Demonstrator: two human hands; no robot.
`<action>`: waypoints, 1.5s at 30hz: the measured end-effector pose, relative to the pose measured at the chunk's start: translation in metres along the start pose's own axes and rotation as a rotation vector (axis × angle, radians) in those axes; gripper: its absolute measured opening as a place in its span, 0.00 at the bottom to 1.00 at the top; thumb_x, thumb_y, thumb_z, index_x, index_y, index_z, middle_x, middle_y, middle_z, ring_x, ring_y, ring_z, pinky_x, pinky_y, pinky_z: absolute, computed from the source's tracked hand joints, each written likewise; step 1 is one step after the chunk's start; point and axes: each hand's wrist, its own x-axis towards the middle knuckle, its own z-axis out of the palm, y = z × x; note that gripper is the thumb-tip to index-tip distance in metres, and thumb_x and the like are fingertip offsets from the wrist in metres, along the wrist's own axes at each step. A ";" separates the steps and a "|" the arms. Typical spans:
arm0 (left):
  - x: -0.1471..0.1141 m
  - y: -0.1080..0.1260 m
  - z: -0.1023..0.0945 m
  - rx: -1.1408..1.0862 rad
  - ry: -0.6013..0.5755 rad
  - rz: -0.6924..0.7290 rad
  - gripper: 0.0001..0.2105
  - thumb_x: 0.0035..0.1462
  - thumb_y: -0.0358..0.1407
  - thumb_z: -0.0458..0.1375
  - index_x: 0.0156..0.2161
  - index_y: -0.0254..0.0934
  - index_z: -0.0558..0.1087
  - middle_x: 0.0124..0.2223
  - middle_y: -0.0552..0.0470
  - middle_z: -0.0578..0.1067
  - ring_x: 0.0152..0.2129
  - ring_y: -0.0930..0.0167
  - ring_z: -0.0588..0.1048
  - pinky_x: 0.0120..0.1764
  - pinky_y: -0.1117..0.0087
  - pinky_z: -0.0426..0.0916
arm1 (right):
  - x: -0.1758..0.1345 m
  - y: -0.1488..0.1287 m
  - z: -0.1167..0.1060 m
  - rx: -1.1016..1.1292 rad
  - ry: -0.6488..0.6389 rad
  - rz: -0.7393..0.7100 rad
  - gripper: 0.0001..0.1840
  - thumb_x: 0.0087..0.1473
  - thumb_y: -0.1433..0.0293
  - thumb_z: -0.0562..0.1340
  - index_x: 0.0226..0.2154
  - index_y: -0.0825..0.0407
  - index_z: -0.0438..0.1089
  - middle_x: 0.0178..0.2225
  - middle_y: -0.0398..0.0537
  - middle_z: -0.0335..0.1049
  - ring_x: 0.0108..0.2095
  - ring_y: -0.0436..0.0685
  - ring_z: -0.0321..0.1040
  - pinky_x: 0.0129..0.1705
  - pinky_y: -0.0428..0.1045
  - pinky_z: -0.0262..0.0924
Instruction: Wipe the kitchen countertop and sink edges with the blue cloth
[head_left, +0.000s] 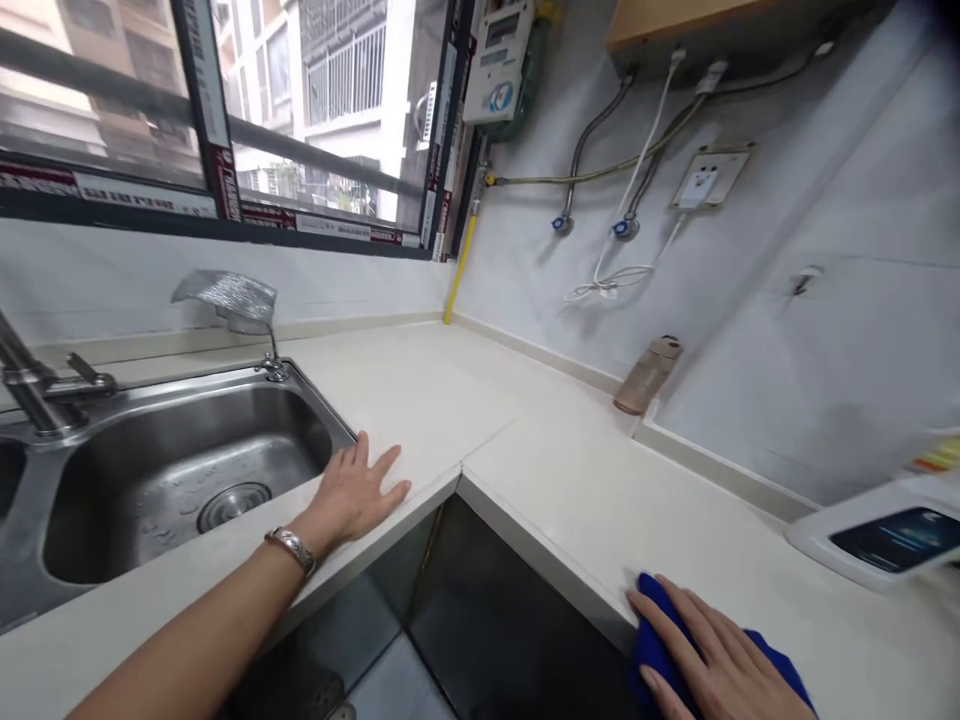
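My left hand [358, 493] lies flat on the white countertop [420, 385], its fingers spread just right of the sink's corner, with a silver bracelet on the wrist. At the lower right, my right hand [716, 650] presses on a blue cloth [652, 640] at the counter's front edge. Part of the cloth shows on both sides of the fingers and hangs a little over the edge. The palm covers the rest of it.
A steel sink [307, 400] with a faucet [45, 390] is at the left. A brown bottle [649, 375] stands against the right wall, and a white jug [877, 530] is at the far right. Hoses and a white cord [622, 275] hang along the wall.
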 end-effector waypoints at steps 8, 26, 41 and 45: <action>-0.010 0.000 -0.004 -0.133 -0.022 -0.015 0.39 0.62 0.60 0.43 0.71 0.41 0.47 0.72 0.35 0.41 0.69 0.51 0.45 0.67 0.50 0.43 | 0.126 -0.028 0.053 0.483 -0.162 0.026 0.27 0.67 0.53 0.46 0.64 0.37 0.60 0.64 0.46 0.60 0.63 0.65 0.58 0.62 0.66 0.60; -0.006 0.006 0.003 -0.211 -0.047 -0.082 0.46 0.60 0.58 0.42 0.69 0.20 0.41 0.71 0.23 0.36 0.69 0.47 0.37 0.68 0.48 0.41 | 0.334 -0.093 0.112 0.900 -0.387 -0.306 0.31 0.64 0.60 0.43 0.65 0.51 0.59 0.68 0.49 0.53 0.68 0.60 0.48 0.71 0.64 0.38; -0.018 -0.013 0.023 -0.089 0.014 0.069 0.38 0.64 0.54 0.48 0.71 0.36 0.43 0.72 0.30 0.39 0.69 0.48 0.43 0.65 0.41 0.52 | 0.377 -0.128 0.138 1.124 0.146 -0.350 0.18 0.63 0.69 0.50 0.50 0.50 0.71 0.52 0.51 0.73 0.55 0.58 0.68 0.66 0.64 0.52; -0.027 -0.038 0.065 0.101 0.269 0.226 0.39 0.62 0.46 0.57 0.71 0.50 0.40 0.72 0.37 0.47 0.64 0.47 0.59 0.56 0.47 0.69 | 0.377 -0.114 0.132 1.040 0.170 -0.521 0.24 0.64 0.71 0.50 0.60 0.49 0.65 0.58 0.49 0.68 0.60 0.59 0.64 0.70 0.68 0.38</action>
